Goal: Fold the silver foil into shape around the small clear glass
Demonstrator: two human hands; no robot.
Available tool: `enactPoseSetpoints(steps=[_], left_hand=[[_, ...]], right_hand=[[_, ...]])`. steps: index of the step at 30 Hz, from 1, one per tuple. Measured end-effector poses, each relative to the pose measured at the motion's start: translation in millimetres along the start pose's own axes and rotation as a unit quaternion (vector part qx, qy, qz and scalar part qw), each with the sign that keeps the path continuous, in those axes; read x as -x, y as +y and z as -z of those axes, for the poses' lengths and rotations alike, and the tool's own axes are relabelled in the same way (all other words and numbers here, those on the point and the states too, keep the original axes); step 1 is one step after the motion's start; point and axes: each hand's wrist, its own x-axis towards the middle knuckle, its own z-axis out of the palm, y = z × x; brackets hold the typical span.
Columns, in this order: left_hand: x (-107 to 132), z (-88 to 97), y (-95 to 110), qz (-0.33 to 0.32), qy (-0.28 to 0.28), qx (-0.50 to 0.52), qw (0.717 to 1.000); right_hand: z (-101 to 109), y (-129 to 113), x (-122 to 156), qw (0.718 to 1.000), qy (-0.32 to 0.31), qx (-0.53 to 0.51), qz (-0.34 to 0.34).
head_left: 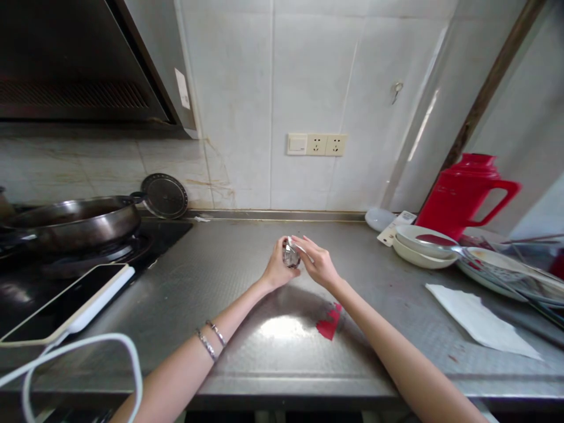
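Observation:
My left hand (278,267) wraps round a small clear glass (290,256) above the middle of the steel counter. The glass is tilted so that its round end faces me, and part of it is covered by fingers. My right hand (321,264) is bent over the glass from the right. Between its fingers and the rim shows a thin white piece (304,251) that looks like folded paper tissue. On the counter below my right wrist lies a torn red scrap (329,322).
At the left, a steel pan (83,222) sits on the stove beside a phone (66,302) with a white cable (127,346). To the right are a red thermos jug (467,194), stacked bowls (418,255), a plate with utensils (484,279) and a white paper napkin (480,320).

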Motion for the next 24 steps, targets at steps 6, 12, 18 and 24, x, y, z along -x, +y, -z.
enactPoseSetpoints(steps=[6, 12, 18, 24], left_hand=[[-2.3, -2.4, -0.9, -0.07, 0.01, 0.023, 0.997], [-1.7, -1.6, 1.2, -0.035, -0.002, 0.029, 0.999], [1.9, -1.7, 0.0, 0.009, 0.007, 0.01, 1.0], [-0.9, -3.2, -3.4, -0.025, 0.003, -0.001, 1.0]], right_hand=[[3.6, -12.0, -1.8, 0.994, -0.048, 0.036, 0.089], [0.7, -8.3, -2.6, 0.999, -0.027, -0.013, 0.025], [-4.3, 0.8, 0.4, 0.991, 0.03, -0.026, -0.132], [-4.0, -6.1, 1.0, 1.0, 0.005, -0.012, 0.008]])
